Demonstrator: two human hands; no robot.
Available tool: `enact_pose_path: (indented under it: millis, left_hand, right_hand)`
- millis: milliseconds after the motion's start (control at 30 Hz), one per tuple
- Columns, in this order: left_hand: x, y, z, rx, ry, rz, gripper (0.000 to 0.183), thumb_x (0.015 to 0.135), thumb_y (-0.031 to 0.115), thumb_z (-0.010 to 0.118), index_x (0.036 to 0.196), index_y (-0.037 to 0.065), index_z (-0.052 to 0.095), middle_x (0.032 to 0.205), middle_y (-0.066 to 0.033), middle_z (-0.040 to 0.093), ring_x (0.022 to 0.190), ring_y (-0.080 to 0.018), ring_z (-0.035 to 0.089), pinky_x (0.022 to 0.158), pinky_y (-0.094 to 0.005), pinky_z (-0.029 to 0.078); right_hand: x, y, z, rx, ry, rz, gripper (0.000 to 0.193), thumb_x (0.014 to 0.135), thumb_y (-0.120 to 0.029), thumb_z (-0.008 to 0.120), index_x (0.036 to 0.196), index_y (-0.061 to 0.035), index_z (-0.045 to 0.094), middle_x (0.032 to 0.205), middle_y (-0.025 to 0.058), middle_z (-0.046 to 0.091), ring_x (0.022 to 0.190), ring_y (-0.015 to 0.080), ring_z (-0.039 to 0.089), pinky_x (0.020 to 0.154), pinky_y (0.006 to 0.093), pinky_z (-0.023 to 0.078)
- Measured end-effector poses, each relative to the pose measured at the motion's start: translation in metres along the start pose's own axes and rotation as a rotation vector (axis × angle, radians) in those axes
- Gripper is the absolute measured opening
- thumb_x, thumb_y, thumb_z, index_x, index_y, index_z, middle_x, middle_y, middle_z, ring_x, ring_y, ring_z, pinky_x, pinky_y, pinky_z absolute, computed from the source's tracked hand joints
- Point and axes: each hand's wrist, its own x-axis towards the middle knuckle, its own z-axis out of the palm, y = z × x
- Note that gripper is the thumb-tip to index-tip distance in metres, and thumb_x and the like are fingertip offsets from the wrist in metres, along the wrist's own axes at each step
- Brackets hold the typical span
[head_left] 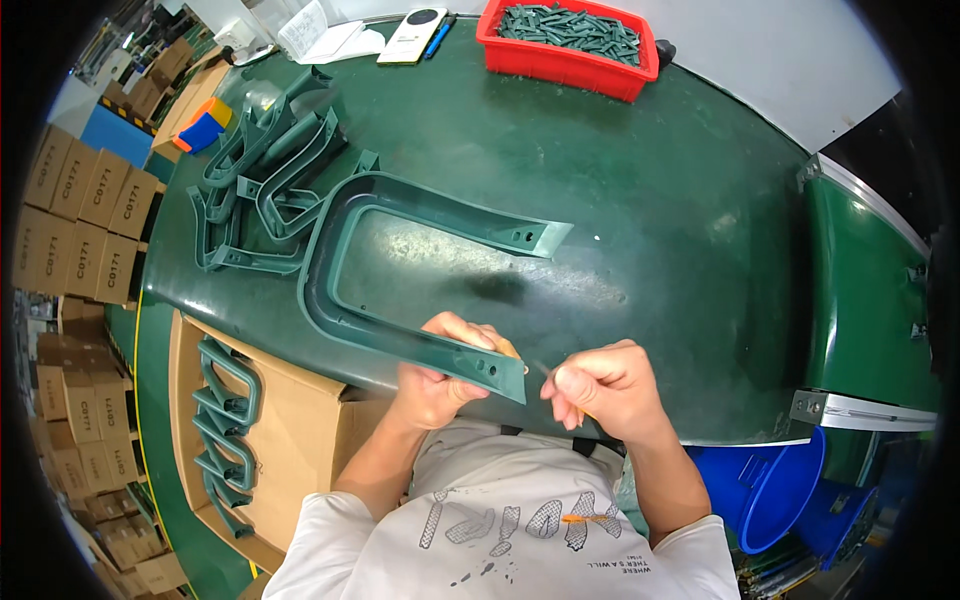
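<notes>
A dark green U-shaped plastic channel [318, 255] lies over the worktable, its bend at the left and its two arms reaching right. My left hand [440, 375] grips the near arm close to its slanted end, thumb in front and fingers behind. Two small holes show near that end; similar holes are in the far arm. Just right of the end, apart from it, my right hand [605, 385] is closed in a pinch. Something thin and greyish seems to poke out of it toward the channel, too blurred to name.
More green channels [265, 170] lie heaped at the left of the green table [680, 240]. A red bin [560, 75] of small green pieces stands at the back. An open carton [300, 400] holds several channels at lower left; blue barrels [750, 490] stand at lower right.
</notes>
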Motion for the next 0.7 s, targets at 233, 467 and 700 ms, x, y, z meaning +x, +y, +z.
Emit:
enact_pose_path:
  millis: [233,467,700]
  left_hand:
    - [0.000,-0.002,0.001,0.000,-0.011,-0.007,0.041,0.076,0.027,0.076,0.095,0.002,0.050,0.076,-0.0155,0.063,0.069,-0.0230,0.062,0.061,-0.0333,0.049]
    - [-0.002,-0.010,0.002,0.008,0.098,0.032,0.043,0.075,0.028,0.078,0.096,0.003,0.050,0.068,-0.0109,0.059,0.062,-0.0193,0.059,0.057,-0.0312,0.048]
    - [-0.003,0.000,0.002,-0.087,0.168,-0.087,0.037,0.079,0.015,0.074,0.104,-0.002,0.052,0.082,-0.0200,0.064,0.052,-0.0145,0.055,0.044,-0.0240,0.043]
  right_hand:
    - [0.005,0.003,0.000,-0.123,-0.145,-0.031,0.033,0.091,-0.022,0.059,0.067,-0.0002,0.064,0.051,0.0016,0.057,0.042,0.0066,0.050,0.040,0.0224,0.038]
    - [0.003,0.007,0.007,-0.255,-0.270,-0.185,0.029,0.088,-0.021,0.062,0.067,-0.0012,0.064,0.050,0.0043,0.053,0.042,0.0122,0.048,0.042,0.0267,0.037]
    - [0.001,-0.003,0.010,-0.412,0.059,-0.459,0.015,0.074,-0.009,0.074,0.085,-0.0011,0.068,0.069,0.0072,0.058,0.057,0.0185,0.056,0.049,0.0273,0.042]
